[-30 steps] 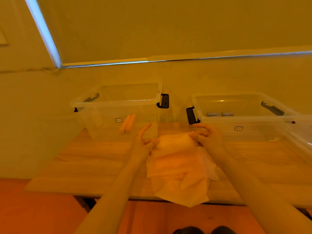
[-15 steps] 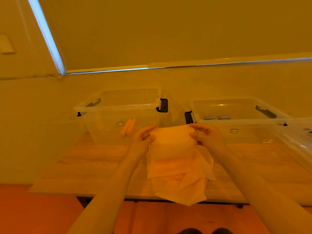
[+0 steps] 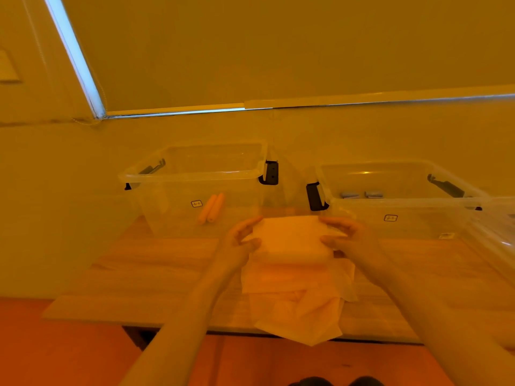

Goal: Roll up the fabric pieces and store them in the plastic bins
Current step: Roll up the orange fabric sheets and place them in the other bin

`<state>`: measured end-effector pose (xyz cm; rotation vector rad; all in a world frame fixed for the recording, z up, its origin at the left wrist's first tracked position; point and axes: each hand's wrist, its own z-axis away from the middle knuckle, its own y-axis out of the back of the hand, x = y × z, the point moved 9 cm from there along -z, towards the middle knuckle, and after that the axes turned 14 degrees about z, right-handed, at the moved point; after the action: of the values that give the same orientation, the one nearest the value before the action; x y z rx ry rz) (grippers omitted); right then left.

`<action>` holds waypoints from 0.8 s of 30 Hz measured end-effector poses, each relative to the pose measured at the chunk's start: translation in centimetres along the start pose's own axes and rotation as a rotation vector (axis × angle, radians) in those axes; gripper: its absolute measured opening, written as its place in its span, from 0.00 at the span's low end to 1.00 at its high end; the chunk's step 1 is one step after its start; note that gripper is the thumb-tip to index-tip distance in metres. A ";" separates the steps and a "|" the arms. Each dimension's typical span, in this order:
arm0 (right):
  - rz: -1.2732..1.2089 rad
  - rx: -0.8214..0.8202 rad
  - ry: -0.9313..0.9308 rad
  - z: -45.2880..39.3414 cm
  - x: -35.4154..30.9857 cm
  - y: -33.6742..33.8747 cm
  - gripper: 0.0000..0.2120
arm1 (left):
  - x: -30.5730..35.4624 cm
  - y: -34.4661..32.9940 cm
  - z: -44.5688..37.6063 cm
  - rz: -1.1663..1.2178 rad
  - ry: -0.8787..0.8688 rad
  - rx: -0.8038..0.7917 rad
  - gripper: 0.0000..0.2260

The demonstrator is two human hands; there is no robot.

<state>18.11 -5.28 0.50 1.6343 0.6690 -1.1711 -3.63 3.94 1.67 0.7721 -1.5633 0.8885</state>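
I have lifted the top cloth (image 3: pixel 289 238) off the pile (image 3: pixel 295 299): a second ago it was a low bunch under my fingers, and now it is stretched between my hands above the pile, its far edge level with the bin fronts. My left hand (image 3: pixel 239 243) pinches its left edge and my right hand (image 3: pixel 348 238) pinches its right edge, thumbs in front. So I judge the rolling of this piece hasn't started. Behind the pile, the left bin (image 3: pixel 192 174) holds two orange rolls (image 3: pixel 211 207); the right bin (image 3: pixel 401 201) holds two grey rolls (image 3: pixel 362 195).
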 end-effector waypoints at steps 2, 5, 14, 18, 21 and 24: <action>0.000 -0.040 -0.053 1.6 2.0 -0.8 0.18 | -2.7 0.8 1.6 -0.012 0.068 0.003 0.22; -0.010 -0.072 -0.095 4.1 4.1 -1.6 0.18 | -5.4 1.1 4.0 0.010 0.112 -0.015 0.22; -0.108 -0.171 -0.204 7.3 6.9 -2.8 0.18 | -8.4 1.8 6.7 0.037 0.237 -0.012 0.21; -0.018 -0.163 -0.184 7.7 6.3 -2.3 0.15 | -8.1 3.1 6.3 -0.113 0.233 0.081 0.16; 0.127 -0.089 -0.176 7.2 5.4 -0.8 0.10 | -7.4 3.9 5.5 -0.185 0.252 0.139 0.14; 0.305 0.062 -0.175 5.2 5.0 1.4 0.06 | -6.6 4.2 3.8 -0.236 0.260 0.159 0.15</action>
<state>19.26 -11.11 -3.77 1.5967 0.2628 -1.1029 -8.03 2.80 -5.72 0.8961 -1.1581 0.9055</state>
